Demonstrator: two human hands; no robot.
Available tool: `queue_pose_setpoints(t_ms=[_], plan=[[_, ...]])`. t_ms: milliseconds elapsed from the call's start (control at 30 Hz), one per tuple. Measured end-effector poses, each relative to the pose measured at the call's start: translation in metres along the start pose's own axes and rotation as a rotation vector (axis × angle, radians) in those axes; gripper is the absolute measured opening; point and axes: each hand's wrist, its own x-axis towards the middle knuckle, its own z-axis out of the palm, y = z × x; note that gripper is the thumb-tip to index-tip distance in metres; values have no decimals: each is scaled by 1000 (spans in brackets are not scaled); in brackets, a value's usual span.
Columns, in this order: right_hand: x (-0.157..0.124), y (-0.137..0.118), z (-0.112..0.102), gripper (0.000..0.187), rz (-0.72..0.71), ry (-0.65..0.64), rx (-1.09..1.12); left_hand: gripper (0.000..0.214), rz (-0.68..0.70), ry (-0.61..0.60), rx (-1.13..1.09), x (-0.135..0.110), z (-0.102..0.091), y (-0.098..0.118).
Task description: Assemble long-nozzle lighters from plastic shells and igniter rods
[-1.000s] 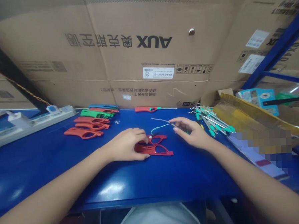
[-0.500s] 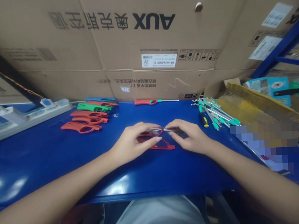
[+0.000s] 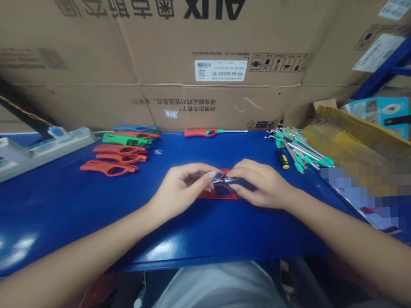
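A: Quick status pls. Take the hands as dial centre, 12 = far edge of the table [image 3: 196, 239]. L hand [image 3: 183, 187]?
B: Just off centre, 9 o'clock side. Grip narrow: thumb + fingertips pinch one end of a slim shiny piece [image 3: 227, 180].
A: And R hand [image 3: 262, 183]?
B: 3 o'clock side, facing L. Grip narrow too, fingertips on the other end of same piece. Exact type of part: can't tell, too small + partly covered.
A: So piece = dead centre, btwn both hands?
B: Yep, above two red handle shells. Near red shell [image 3: 223, 191] is at 6 o'clock from it, w/ its loop opening showing; far red shell [image 3: 223, 172] at 12, mostly hidden by fingers.
A: Rest of table?
B: 10 o'clock: row of red shells [image 3: 108, 167], w/ a green shell [image 3: 127, 139] + blue shell [image 3: 137, 128] at the far end. Power strip [image 3: 60, 151] beyond, approx 9–10.
A: 12?
B: Red lighter [image 3: 200, 133] w/ thin metal rod pointing to 3, near the cardboard [image 3: 152, 55].
A: 2 o'clock?
B: Pile of metal rods w/ teal ends [image 3: 305, 151]; black-and-yellow handle [image 3: 283, 160] just beside, on its 9 o'clock side.
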Motion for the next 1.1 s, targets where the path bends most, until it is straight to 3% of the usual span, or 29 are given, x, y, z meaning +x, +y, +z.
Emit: queue_pose_setpoints(t_ms=[233,433,600,733,1000,1100], plan=[[1,1,0,15,-30,13,-28,32,-142,-58,-24,-3,0,4],[0,2,1,14,-47,33,-66,27,-208,-90,-126,2,-2,5],[-1,2,0,15,-40,36,-84,20,-185,-76,-107,3,-3,2],[-1,2,1,17,-35,36,-74,22,-74,-57,-43,1,1,-1],[1,-2,2,15,-45,34,-67,12,390,39,336,-4,1,-5],[1,-3,2,15,-44,36,-63,14,483,41,402,-5,0,-4]])
